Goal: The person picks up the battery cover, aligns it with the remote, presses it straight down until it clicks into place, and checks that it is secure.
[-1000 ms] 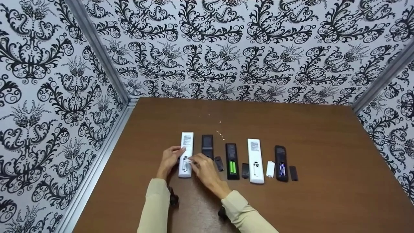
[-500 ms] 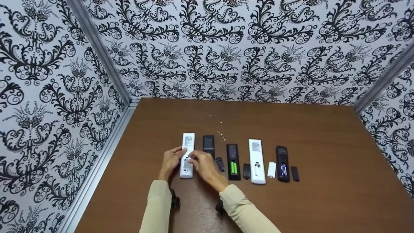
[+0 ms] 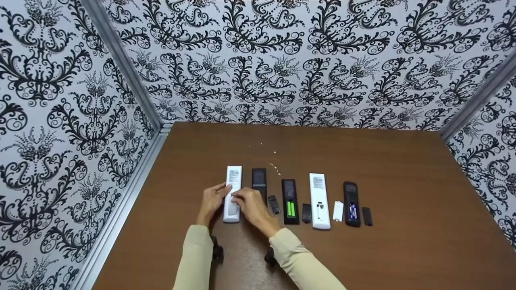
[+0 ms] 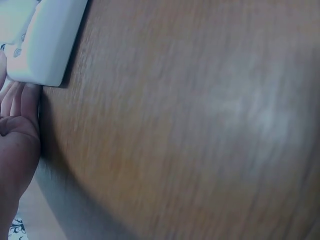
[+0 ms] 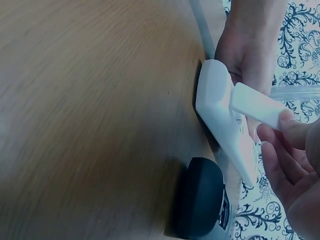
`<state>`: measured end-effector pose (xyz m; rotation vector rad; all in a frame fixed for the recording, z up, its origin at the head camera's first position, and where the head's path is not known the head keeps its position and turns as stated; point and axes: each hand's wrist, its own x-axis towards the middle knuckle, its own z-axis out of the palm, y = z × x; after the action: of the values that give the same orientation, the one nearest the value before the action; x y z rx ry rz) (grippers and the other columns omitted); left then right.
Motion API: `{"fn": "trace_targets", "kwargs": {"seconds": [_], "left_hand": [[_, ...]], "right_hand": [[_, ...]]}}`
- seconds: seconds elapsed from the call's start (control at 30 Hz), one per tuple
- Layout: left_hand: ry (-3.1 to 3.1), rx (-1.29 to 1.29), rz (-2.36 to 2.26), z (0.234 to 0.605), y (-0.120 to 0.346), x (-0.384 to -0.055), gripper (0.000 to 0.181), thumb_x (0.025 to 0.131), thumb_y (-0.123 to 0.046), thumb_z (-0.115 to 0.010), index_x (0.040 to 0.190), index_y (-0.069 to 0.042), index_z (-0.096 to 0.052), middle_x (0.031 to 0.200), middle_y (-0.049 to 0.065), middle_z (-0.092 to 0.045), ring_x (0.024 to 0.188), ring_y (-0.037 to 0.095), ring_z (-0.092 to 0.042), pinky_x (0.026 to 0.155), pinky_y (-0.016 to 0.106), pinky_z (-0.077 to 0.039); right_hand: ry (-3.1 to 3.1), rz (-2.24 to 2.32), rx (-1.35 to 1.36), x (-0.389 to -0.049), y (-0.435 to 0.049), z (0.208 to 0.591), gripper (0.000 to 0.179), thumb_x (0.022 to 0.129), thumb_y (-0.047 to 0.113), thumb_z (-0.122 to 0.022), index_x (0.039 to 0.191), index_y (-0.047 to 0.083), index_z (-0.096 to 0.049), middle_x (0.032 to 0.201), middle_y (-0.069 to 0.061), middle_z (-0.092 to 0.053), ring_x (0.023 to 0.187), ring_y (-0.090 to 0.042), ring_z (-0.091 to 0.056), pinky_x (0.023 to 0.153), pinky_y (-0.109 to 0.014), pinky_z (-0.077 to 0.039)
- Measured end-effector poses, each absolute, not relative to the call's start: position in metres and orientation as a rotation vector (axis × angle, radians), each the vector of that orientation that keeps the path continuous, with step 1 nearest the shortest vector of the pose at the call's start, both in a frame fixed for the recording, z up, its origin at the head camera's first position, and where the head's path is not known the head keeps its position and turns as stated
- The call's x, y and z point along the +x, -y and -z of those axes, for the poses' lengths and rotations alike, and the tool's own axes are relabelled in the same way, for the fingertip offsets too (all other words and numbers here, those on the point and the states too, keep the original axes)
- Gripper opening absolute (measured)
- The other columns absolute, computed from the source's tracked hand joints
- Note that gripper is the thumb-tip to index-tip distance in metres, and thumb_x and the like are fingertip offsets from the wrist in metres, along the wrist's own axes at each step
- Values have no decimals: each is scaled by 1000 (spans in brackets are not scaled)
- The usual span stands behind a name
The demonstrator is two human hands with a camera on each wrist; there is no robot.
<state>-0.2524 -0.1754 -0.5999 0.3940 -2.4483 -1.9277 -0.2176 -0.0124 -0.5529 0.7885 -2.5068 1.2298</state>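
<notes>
A white remote control [image 3: 234, 177] lies back side up at the left of the row. My left hand [image 3: 211, 201] holds it by its left edge, thumb on top. Between thumb and fingers my right hand [image 3: 254, 205] pinches the upper end of a white battery cover [image 5: 257, 105]. In the right wrist view the cover slants up from the remote, its far end right at the remote's back. From the head, it overlaps the battery compartment and hides most of it. Only a corner of the remote and part of my left hand show in the left wrist view.
To the right lie a black remote [image 3: 259, 179], a black one with green batteries [image 3: 290, 208], a second white remote [image 3: 319, 189] with its compartment uncovered, and a dark one with blue batteries [image 3: 353, 210]. Loose covers, one white [image 3: 338, 211], lie between. Small pale specks [image 3: 275, 167] dot the table.
My right hand has brought the battery cover down over the white remote's compartment, which showed more before. The left hand keeps its hold, and the other remotes stay where they were.
</notes>
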Motion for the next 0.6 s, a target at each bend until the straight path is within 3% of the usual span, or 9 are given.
{"fn": "trace_targets", "kwargs": {"seconds": [0.4,0.6], "left_hand": [[2449,361,1922,597,174,-251,45,96,-24,-68,129,6,-63,132,26,-62,127,36,-59,108,46,-47],[2400,352,2000,598,173,-252,46,97,-21,-67,129,11,-61,125,30,-64,119,36,-64,99,38,-54]], "right_hand": [[2599,-1303,710,-222,20,556,14,89,5,-72,101,-1,-77,101,-16,-76,96,-27,-73,85,-33,-59],[2601,-1237,646,-220,25,562,19,87,7,-75,105,0,-77,93,-13,-73,85,-23,-70,75,-30,-58]]}}
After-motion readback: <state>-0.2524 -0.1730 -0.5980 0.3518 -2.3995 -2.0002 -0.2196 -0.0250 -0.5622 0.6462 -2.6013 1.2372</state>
